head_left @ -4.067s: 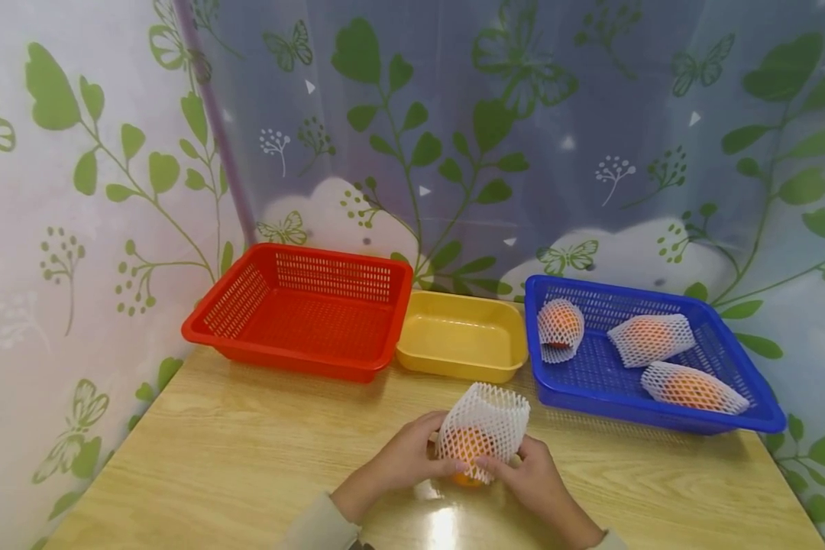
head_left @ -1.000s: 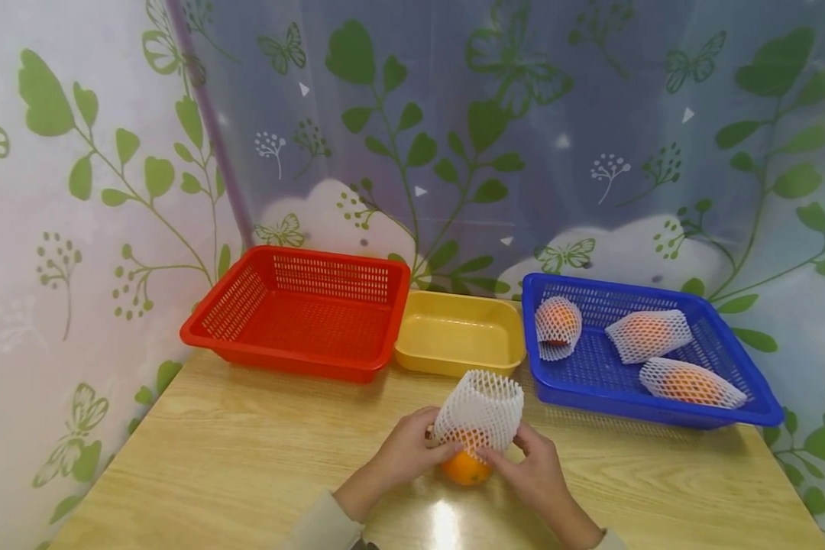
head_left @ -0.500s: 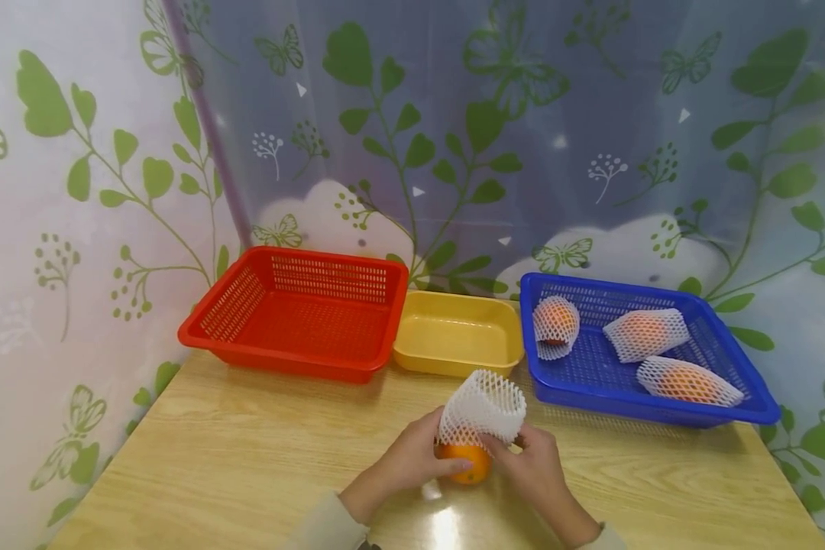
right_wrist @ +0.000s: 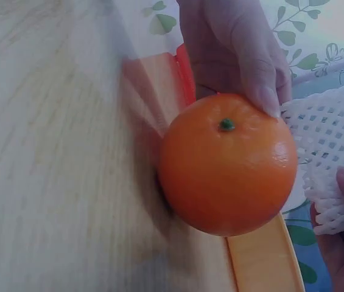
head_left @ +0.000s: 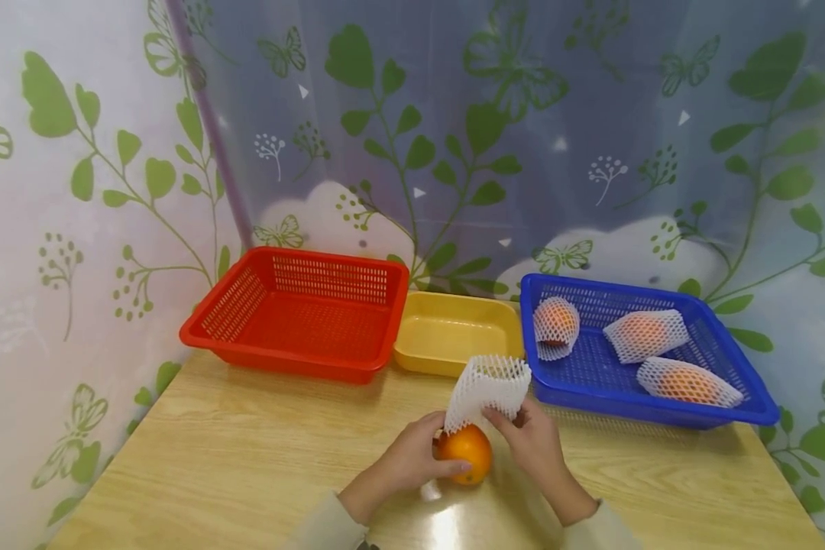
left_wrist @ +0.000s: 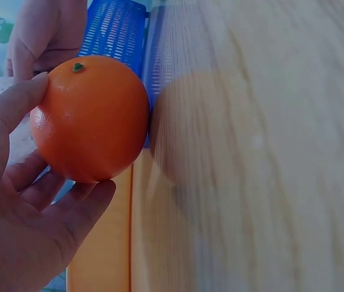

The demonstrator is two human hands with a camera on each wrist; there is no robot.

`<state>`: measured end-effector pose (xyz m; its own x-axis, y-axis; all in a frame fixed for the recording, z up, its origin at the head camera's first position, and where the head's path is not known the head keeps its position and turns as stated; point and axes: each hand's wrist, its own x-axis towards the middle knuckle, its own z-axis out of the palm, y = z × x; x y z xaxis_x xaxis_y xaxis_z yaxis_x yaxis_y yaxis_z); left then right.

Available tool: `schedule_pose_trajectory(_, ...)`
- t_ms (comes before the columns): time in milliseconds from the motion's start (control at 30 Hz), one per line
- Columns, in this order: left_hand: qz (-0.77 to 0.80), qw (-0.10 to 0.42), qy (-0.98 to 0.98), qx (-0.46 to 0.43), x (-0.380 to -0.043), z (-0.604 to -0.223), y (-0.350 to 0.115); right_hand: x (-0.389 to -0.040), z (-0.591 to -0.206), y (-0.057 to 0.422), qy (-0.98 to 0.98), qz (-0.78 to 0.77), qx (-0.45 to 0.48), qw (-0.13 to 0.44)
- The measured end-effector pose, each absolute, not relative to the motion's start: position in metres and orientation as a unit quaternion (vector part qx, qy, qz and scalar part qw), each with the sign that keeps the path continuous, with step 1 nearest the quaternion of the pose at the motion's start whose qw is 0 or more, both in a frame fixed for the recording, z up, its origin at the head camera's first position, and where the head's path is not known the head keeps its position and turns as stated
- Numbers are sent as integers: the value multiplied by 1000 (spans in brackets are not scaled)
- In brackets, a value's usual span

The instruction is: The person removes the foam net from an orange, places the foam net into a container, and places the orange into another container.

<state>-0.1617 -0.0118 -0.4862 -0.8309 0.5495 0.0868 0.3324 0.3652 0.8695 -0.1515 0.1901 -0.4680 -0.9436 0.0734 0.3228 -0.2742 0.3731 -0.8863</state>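
Observation:
An orange [head_left: 469,454] with a small green stem end sits low at the table's front middle. My left hand [head_left: 407,457] holds it from the left, thumb on the near side and fingers behind; the left wrist view shows the whole bare orange [left_wrist: 92,118] in that grip. Above and slightly right, my right hand [head_left: 532,443] pinches a white foam net sleeve [head_left: 490,389] between thumb and fingers. The sleeve's mouth gapes upward, its lower edge right at the top of the orange. In the right wrist view the sleeve [right_wrist: 333,146] stands off the fruit's side.
Behind the hands is a yellow tray [head_left: 457,367]. A red basket [head_left: 296,365] stands to its left. The blue basket [head_left: 591,386] on the right holds several net-wrapped fruits, one of them a wrapped fruit [head_left: 557,325] at its left wall. A patterned curtain backs the wooden table [head_left: 247,458].
The foam net has been pulled up off the orange by my right hand, from covering most of it to sitting above it. My left hand keeps hold of the fruit.

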Motion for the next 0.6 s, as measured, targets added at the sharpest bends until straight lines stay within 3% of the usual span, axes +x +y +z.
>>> schedule_pose_trajectory(233,476,105,825,287,-163,-485,-12,-165,-459,193,-804,563,63,179)
schedule_pose_trajectory(600,482,109,818,296,-162,-487,-12,-194,-438,191,-773,615,41,147)
